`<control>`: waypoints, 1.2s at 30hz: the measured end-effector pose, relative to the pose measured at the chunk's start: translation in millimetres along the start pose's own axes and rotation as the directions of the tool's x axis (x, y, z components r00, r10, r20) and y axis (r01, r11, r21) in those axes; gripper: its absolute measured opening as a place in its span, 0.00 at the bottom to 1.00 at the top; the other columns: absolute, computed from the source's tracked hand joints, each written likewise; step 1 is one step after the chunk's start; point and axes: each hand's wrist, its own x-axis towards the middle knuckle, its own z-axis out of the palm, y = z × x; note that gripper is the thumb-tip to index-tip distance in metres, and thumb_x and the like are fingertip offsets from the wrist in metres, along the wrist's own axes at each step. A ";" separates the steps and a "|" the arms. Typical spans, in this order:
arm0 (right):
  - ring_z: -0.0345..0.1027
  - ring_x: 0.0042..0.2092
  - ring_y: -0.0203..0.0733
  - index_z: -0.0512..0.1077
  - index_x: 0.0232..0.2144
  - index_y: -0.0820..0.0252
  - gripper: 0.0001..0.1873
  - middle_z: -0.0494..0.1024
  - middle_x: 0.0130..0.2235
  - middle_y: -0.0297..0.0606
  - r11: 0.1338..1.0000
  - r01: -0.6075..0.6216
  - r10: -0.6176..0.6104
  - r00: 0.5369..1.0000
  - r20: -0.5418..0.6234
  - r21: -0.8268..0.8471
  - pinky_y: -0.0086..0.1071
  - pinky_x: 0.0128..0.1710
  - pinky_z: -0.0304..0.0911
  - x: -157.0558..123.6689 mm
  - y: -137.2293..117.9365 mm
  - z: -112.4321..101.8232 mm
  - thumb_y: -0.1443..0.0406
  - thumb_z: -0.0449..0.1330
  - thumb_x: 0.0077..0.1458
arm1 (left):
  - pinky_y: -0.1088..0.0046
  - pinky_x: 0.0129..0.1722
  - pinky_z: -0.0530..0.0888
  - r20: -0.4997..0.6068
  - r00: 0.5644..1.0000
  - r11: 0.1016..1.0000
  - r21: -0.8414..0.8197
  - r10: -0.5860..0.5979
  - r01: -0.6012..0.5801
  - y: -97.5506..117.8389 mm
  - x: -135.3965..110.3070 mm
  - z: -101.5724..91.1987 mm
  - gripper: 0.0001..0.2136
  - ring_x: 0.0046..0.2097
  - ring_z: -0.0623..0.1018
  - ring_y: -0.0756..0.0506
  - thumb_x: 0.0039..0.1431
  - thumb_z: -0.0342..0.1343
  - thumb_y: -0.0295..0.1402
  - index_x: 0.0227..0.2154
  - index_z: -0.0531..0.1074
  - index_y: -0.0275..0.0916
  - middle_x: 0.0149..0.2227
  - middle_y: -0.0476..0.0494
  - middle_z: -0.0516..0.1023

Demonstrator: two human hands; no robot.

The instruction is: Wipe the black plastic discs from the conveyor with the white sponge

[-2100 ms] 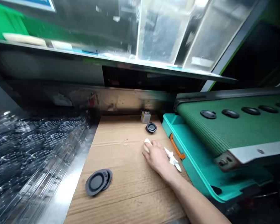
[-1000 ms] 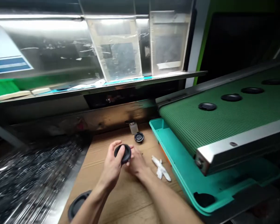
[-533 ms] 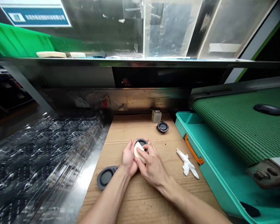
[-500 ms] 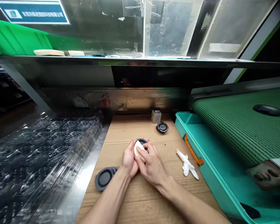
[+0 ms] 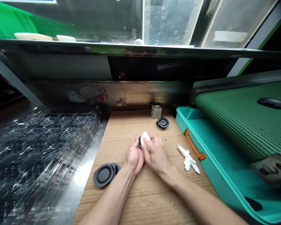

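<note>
My left hand (image 5: 134,158) is closed around a dark round disc (image 5: 139,142), mostly covered by the fingers and a white pad. The white pad (image 5: 145,136) is pinched in my right hand (image 5: 157,155) and lies against the disc's face. Both hands meet above the cardboard sheet (image 5: 154,200). By my left forearm rest several dark grey round discs (image 5: 104,175), overlapping one another. Beyond my right hand sits a black round part (image 5: 163,122), with a small squarish bottle (image 5: 156,112) behind it.
A crumpled white cloth or glove (image 5: 188,159) lies on the right. Alongside stands a teal bin (image 5: 215,165) with an orange handle (image 5: 194,145). A green conveyor belt (image 5: 239,118) carries a black oval part (image 5: 273,103). Clear plastic trays (image 5: 37,156) fill the left. A metal shelf (image 5: 131,48) crosses above.
My right hand has shifted the white pad up and right across the disc, and the pad is now tilted more upright. The disc has turned and shows less. The view has tipped downward slightly.
</note>
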 end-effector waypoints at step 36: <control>0.72 0.40 0.39 0.76 0.42 0.56 0.12 0.80 0.39 0.34 0.933 -0.120 0.087 0.990 0.109 0.339 0.30 0.42 0.63 15.8 33.0 -21.1 0.61 0.57 0.58 | 0.61 0.52 0.74 0.049 0.991 0.983 0.125 0.127 -0.132 -0.9 1.8 -0.5 0.11 0.48 0.78 0.42 0.66 0.47 0.31 0.41 0.73 0.32 0.45 0.35 0.78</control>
